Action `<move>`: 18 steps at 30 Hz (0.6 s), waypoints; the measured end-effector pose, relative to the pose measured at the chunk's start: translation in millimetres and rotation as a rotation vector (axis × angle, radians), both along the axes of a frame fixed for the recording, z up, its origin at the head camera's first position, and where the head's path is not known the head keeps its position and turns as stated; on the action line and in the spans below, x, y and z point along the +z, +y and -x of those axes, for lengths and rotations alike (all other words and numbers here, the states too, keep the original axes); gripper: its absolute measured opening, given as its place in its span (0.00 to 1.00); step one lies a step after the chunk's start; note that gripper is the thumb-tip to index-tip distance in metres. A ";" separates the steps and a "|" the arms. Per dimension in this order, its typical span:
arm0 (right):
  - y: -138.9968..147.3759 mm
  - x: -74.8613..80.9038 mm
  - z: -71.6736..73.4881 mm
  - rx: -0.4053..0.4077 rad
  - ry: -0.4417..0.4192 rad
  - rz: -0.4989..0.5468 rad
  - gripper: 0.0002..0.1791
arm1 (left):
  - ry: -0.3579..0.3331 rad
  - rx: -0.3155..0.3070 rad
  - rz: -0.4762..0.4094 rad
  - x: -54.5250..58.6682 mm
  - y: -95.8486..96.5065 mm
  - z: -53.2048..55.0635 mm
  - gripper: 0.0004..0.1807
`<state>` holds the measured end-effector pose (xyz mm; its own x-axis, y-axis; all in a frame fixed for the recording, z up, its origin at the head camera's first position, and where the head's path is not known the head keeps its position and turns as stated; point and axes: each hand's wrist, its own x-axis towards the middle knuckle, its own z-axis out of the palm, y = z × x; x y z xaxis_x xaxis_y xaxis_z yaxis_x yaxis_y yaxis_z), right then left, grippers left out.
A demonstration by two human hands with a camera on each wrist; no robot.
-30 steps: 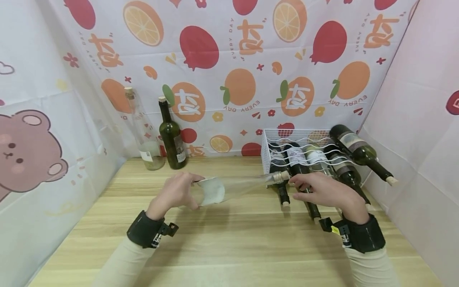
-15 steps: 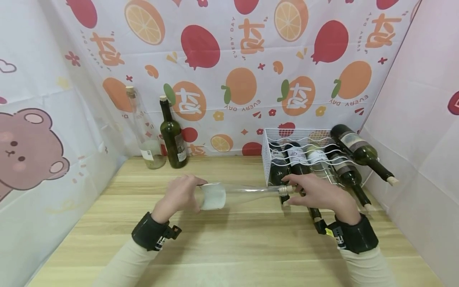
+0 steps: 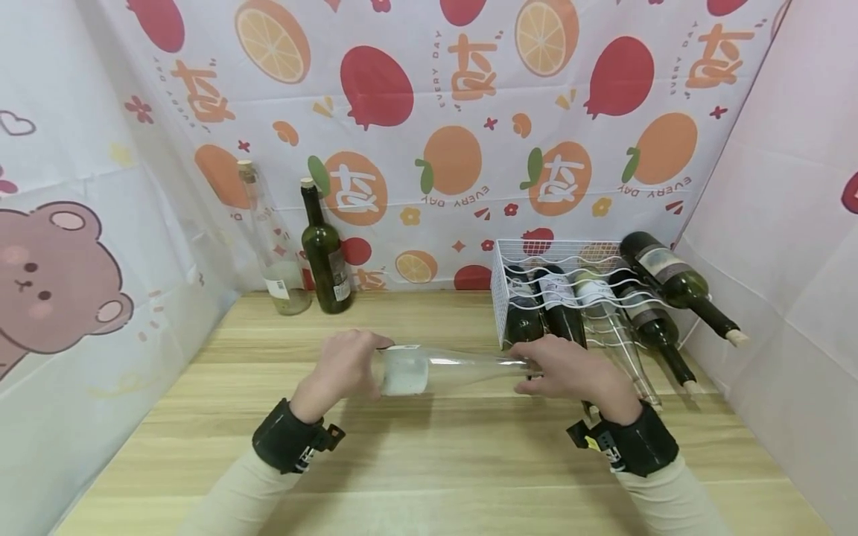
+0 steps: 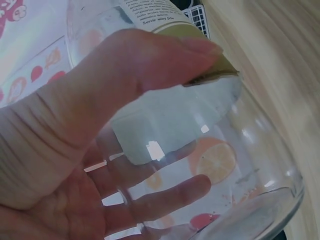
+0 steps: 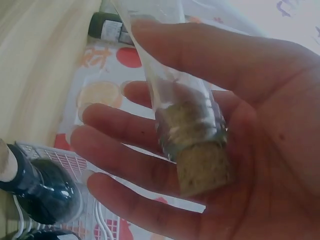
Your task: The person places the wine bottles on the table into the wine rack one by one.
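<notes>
A clear glass bottle (image 3: 469, 368) with a pale label lies sideways, held across the middle of the view above the table. My left hand (image 3: 345, 368) grips its base end, thumb over the label and fingers behind the glass in the left wrist view. Around the neck is my right hand (image 3: 570, 372). In the right wrist view its thumb lies along the neck, the fingers pass behind, and the cork (image 5: 202, 167) sits against the palm.
At the back right stands a white wire rack (image 3: 499, 290) with several bottles lying in it; a dark green bottle (image 3: 670, 275) lies on top, neck jutting forward. A corked clear bottle (image 3: 275, 260) and a green bottle (image 3: 328, 260) stand upright at back left.
The right hand has moved left from beside the cork onto the neck. The bottle has levelled out, its neck end dropping slightly, with the left hand still on the base.
</notes>
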<state>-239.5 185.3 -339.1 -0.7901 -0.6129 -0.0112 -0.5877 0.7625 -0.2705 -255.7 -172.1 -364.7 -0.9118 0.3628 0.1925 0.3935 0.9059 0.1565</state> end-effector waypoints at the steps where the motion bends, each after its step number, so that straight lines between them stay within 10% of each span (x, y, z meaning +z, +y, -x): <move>1: -1.5 -1.1 0.1 0.007 0.005 -0.006 0.21 | 0.005 0.002 0.007 0.0 0.9 -1.2 0.40; 9: -14.7 -12.8 0.6 0.044 0.057 -0.026 0.10 | 0.034 -0.009 0.054 1.8 6.8 -7.8 0.37; 18: -27.6 -25.0 -1.0 -0.048 0.174 -0.106 0.19 | 0.003 0.004 0.041 6.1 9.3 -11.8 0.37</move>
<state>-238.5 157.7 -364.1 -0.8140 -0.5772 0.0655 -0.5809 0.8095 -0.0852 -243.9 -162.8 -358.6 -0.9126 0.3667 0.1807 0.3903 0.9131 0.1180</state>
